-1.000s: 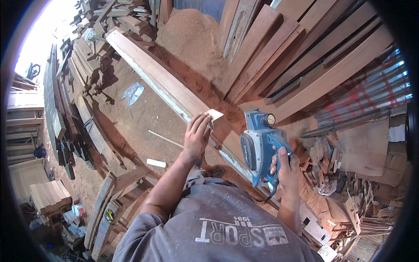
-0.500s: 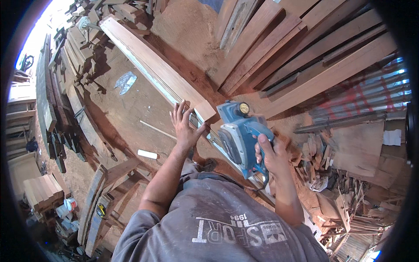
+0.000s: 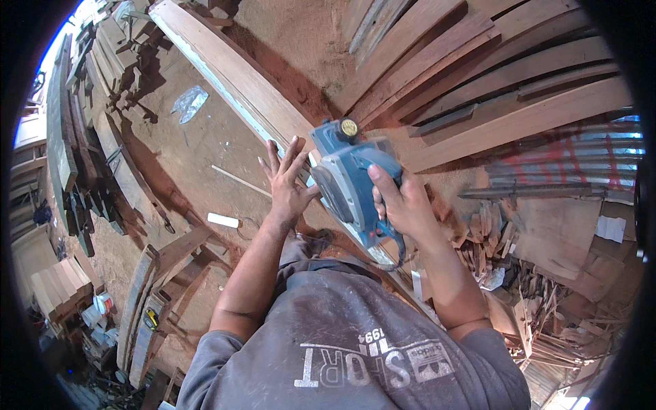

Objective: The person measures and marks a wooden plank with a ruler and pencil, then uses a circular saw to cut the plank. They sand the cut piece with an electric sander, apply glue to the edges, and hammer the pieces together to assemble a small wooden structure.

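Note:
My right hand (image 3: 404,208) is wrapped round the rear handle of a blue electric planer (image 3: 347,195). The planer is at the near end of a long wooden plank (image 3: 232,58) and hides that end; whether its base touches the wood I cannot tell. My left hand (image 3: 288,195) has its fingers spread beside the plank's near left edge, just left of the planer. Its fingertips overlap the edge, though contact is unclear. A pale bench edge (image 3: 229,102) runs along the plank's left side. The planer's cord (image 3: 400,253) hangs from its rear, below my right hand.
Several long boards (image 3: 437,61) lean at the upper right beside a corrugated metal sheet (image 3: 567,160). Dark timbers (image 3: 65,137) stand at the left. A wooden frame (image 3: 154,294) carries a yellow tape measure (image 3: 151,318). Wood offcuts (image 3: 492,229) lie at the right; sawdust covers the floor.
My right hand has brought the planer left and up, over the plank's near end, which showed before. My left hand stays spread by the edge. The whole view has shifted slightly.

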Demonstrator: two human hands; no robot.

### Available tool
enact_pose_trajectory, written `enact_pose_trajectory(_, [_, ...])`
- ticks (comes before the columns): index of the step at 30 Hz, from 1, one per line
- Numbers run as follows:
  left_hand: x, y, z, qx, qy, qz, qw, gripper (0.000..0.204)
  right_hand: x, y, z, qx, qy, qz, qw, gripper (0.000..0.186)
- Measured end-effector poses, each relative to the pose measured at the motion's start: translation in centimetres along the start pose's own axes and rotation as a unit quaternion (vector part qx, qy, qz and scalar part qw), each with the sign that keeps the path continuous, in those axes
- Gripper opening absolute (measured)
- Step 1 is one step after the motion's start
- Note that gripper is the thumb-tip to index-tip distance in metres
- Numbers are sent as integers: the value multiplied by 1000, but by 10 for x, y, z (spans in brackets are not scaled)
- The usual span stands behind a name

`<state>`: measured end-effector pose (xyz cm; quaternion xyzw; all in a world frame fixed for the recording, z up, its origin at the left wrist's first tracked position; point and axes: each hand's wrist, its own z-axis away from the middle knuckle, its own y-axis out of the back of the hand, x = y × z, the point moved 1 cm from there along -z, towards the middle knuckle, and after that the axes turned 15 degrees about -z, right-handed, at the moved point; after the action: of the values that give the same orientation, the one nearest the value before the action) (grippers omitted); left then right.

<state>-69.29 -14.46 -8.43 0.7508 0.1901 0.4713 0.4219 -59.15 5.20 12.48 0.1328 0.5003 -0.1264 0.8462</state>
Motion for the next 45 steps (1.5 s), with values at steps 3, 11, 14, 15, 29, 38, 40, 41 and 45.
enact_pose_trajectory(3, [0,1,-2,1,-10,14,1000,77,-7,-9,-21,2,20,-8,1000,60])
enact_pose_trajectory(11, [5,4,-3,19,-5,30,999,80,-24,-29,-58,18,31,-17,999,64])
enact_pose_trajectory(14, [1,3,-1,15,-6,29,999,81,-19,-16,-45,32,19,-69,997,57])
enact_pose_trajectory(15, [5,7,-3,8,-4,24,1000,81,-13,-9,-37,39,19,-93,995,56])
enact_pose_trajectory(29, [4,6,-2,0,4,32,999,76,18,16,43,30,-10,-43,999,45])
enact_pose_trajectory(38, [6,6,-6,22,-23,48,998,74,-7,-12,-17,-29,23,7,999,55])
enact_pose_trajectory(40, [6,6,-4,20,-25,43,999,75,-6,-16,-26,-21,21,10,1000,57])
enact_pose_trajectory(41, [4,6,-3,16,-25,32,999,76,-7,-18,-31,-19,23,10,999,58])
enact_pose_trajectory(45, [5,4,-3,20,-19,54,998,78,-13,-28,-49,-20,30,-10,999,62])
